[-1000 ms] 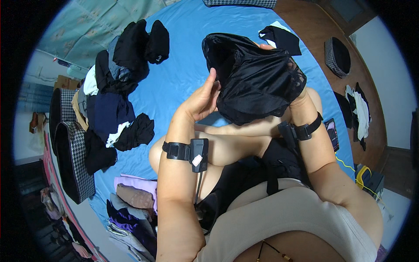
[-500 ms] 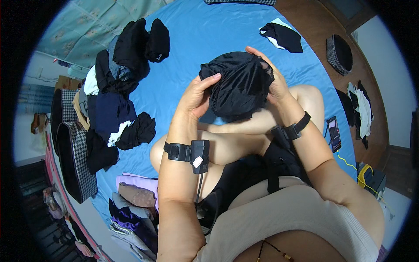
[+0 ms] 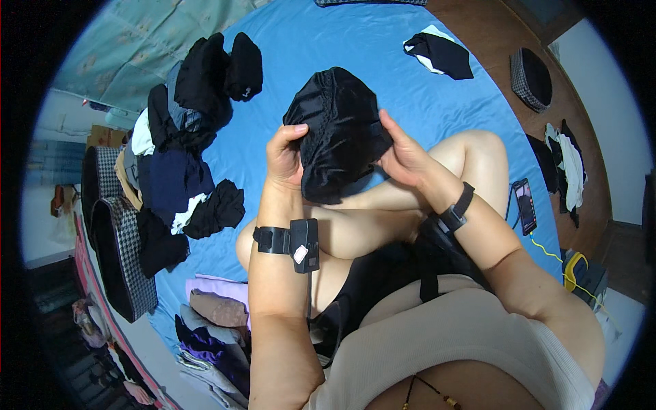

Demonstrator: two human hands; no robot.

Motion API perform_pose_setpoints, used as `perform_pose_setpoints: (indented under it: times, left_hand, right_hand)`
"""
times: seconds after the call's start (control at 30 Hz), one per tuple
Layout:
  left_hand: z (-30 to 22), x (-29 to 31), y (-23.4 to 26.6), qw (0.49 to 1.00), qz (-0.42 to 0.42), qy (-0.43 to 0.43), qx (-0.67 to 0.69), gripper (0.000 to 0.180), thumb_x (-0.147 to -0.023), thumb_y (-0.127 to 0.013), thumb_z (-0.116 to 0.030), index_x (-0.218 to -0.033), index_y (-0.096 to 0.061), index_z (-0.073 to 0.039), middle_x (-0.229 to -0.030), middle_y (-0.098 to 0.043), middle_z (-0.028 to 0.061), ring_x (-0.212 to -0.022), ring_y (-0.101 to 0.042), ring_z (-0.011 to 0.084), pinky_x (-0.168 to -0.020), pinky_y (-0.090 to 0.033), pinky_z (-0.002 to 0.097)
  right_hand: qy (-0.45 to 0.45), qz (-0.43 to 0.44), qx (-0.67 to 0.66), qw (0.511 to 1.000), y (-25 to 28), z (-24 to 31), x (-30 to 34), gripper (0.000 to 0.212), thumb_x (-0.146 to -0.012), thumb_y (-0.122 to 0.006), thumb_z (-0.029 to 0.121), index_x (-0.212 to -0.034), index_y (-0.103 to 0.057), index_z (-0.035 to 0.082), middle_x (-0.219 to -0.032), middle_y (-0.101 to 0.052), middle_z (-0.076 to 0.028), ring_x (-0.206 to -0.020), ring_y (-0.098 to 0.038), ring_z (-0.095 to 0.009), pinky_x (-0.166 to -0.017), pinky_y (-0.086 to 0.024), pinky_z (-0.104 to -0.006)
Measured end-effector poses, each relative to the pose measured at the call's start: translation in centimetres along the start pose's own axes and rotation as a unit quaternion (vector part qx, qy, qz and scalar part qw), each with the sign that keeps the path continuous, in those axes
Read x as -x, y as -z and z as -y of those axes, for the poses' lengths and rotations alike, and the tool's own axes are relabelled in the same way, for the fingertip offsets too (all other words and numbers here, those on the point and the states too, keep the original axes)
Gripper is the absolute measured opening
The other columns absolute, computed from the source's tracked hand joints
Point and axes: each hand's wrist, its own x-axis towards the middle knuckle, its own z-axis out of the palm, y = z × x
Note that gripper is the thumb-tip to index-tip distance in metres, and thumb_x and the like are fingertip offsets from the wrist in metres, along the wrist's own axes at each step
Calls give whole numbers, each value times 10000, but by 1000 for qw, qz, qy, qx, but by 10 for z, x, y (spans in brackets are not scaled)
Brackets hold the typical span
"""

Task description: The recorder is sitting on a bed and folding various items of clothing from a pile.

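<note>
Evidently the work is partway along on the wide bed with a smooth blue sheet [image 3: 369,41]. Along its left side runs a long mixed heap of black, navy, white and tan clothes [image 3: 171,181], some bundled compactly and others crumpled, next to two black-lined houndstooth fabric baskets [image 3: 140,236]. At the near left, a layered stack of lilac, brown, grey and purple clothes [image 3: 217,307] lies flattened, so those pieces seem done; the crumpled ones in the heap look as if they could be left.

Meanwhile the shiny black satiny garment [image 3: 335,130] is over the bed, between the hands, and appears unfinished, being neither flat nor squared. It looks thin and soft, rounded at the far end, with a seam running lengthwise, glossy creases and a drooping near edge; its exact kind is hard to tell.

The left hand [image 3: 284,154] grasps its left side, thumb pressed on top and the other fingers underneath. The right hand [image 3: 408,161] meets its right edge, thumb raised beside it; the other fingers are partly hidden by the cloth, so I cannot tell whether they grip or merely support it.
</note>
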Motion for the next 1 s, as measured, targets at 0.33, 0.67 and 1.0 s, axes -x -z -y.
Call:
perform_pose_setpoints:
  times: [0.33,0.67,1.0]
  left_hand:
    - [-2,0,-5,997,-12,-39,-58,417,-675,-490,-53,-1068,-490,85,-991,-575,188,-899,-579,277,-851,-450,375]
    - [2,-13,1,968,-103,-108,-201,123,-745,-579,23,-845,-518,-16,-832,-592,87,-758,-587,151,-709,-492,269]
    - [-5,-3,-2,962,-57,19,-265,403,-783,-604,-193,-1122,-469,-21,-987,-552,29,-932,-511,106,-806,-410,246]
  right_hand:
    - [-106,98,-23,989,1,12,3,518,-798,-556,393,-1155,-467,28,-1155,-507,-134,-1051,-505,-223,-917,-400,-370]
    - [31,-66,-171,983,6,39,-2,271,-793,-586,159,-1017,-541,12,-1054,-567,-123,-1008,-529,-240,-906,-398,-397]
    - [56,78,200,975,-5,92,28,342,-720,-615,11,-1052,-536,10,-993,-588,-69,-911,-555,-149,-842,-425,-282]
